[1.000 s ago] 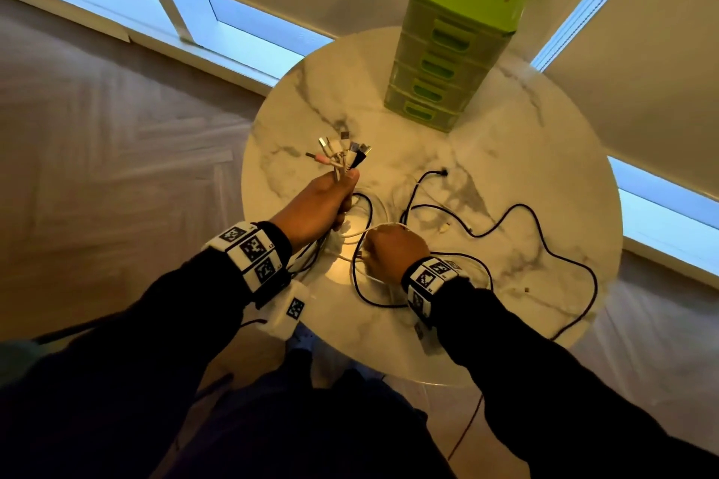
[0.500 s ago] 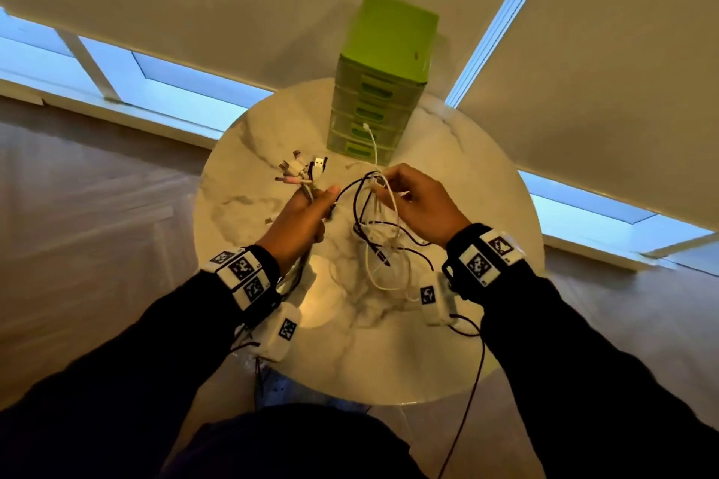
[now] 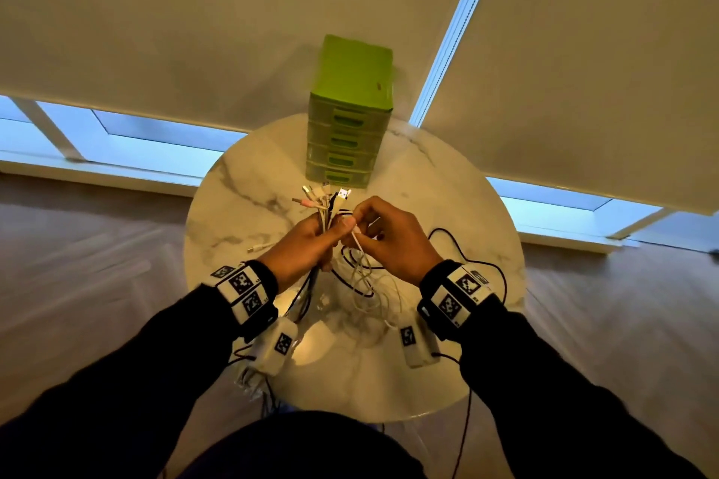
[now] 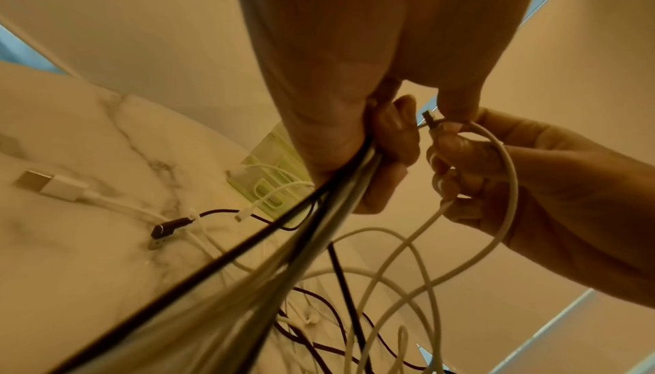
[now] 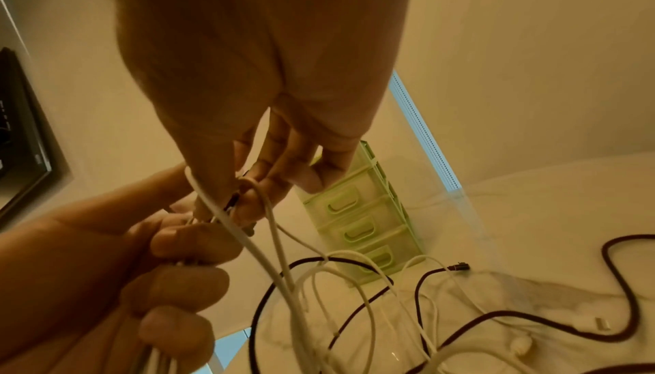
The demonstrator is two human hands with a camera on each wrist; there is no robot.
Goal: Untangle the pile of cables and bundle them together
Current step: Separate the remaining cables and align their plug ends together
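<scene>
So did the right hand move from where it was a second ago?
Yes. The right hand rose off the marble table and went toward the green drawers, meeting the left hand and pinching a white cable.

Both hands raised, meeting at centre.
Left hand (image 3: pixel 301 245): fingers curled in a fist round a bunch of cables (image 3: pixel 325 206). Right hand (image 3: pixel 389 241): thumb and fingers pinching a white cable (image 3: pixel 360 245). Dark sleeves, banded wrists.

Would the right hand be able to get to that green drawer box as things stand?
Probably yes: the green drawer box stands just beyond both hands with bare table between. But the right hand is pinching a white cable, so it isn't free.
</scene>
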